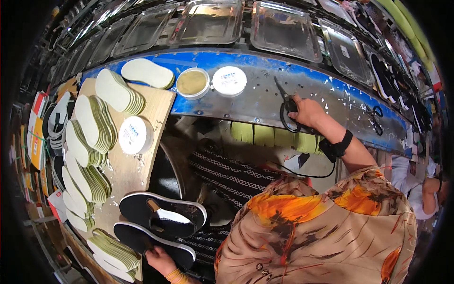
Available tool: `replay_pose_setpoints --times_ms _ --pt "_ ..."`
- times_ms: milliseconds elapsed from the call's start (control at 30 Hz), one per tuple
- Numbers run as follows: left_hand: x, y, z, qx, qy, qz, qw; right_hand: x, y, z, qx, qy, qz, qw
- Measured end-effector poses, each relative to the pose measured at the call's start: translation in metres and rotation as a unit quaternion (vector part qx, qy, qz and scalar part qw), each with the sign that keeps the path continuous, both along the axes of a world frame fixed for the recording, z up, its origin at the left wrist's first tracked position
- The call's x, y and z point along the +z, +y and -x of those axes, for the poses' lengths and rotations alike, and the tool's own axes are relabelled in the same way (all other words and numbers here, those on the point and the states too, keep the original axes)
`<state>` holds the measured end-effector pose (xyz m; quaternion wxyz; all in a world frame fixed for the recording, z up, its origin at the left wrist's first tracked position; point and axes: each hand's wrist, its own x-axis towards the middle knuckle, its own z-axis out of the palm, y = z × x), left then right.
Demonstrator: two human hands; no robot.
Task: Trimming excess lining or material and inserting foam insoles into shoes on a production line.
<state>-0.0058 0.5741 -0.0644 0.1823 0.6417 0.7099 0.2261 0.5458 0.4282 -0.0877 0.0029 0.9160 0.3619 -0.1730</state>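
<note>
- Our right hand [306,111] is stretched out to the metal bench [250,97], fingers closed over the handles of a pair of black scissors [286,108]; the blades point up and away from us, towards the far trays.
- Our left hand [160,259] sits low by our body, curled on the near edge of the lower black shoe [151,244], gripping its sole.
- That shoe's long axis runs left to right; a second black shoe [163,215] lies just above it, parallel.
- The shoes are well apart from the scissors, down to the left, so the left hand is far nearer to them.
- Further out, pale insoles [92,142] fan over the wooden board [130,170], with round tins [206,81] beyond.
</note>
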Motion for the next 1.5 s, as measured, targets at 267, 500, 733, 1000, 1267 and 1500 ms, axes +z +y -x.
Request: replay_pose_setpoints --times_ms 267,500,733,1000,1267,1500 --pt "0.017 0.0 -0.058 -0.059 -0.091 0.114 0.988 -0.012 -0.002 -0.029 -0.081 0.235 -0.157 0.956" --pt "-0.004 0.012 -0.061 -0.035 0.105 0.023 0.994 0.029 0.004 -0.007 -0.051 0.697 -0.433 0.57" --pt "-0.01 -0.039 0.017 0.048 -0.285 0.062 0.955 0.062 0.119 0.122 0.105 0.718 -0.208 0.656" --pt "-0.005 -0.075 0.054 0.058 -0.662 0.032 0.747 0.066 0.192 0.325 0.537 0.396 -0.2 0.718" --pt "-0.009 -0.078 0.056 0.059 -0.683 0.053 0.726 0.081 0.193 0.345 0.51 0.343 -0.207 0.761" --pt "-0.015 -0.07 0.051 0.059 -0.685 0.076 0.722 0.066 0.189 0.344 0.521 0.321 -0.268 0.744"
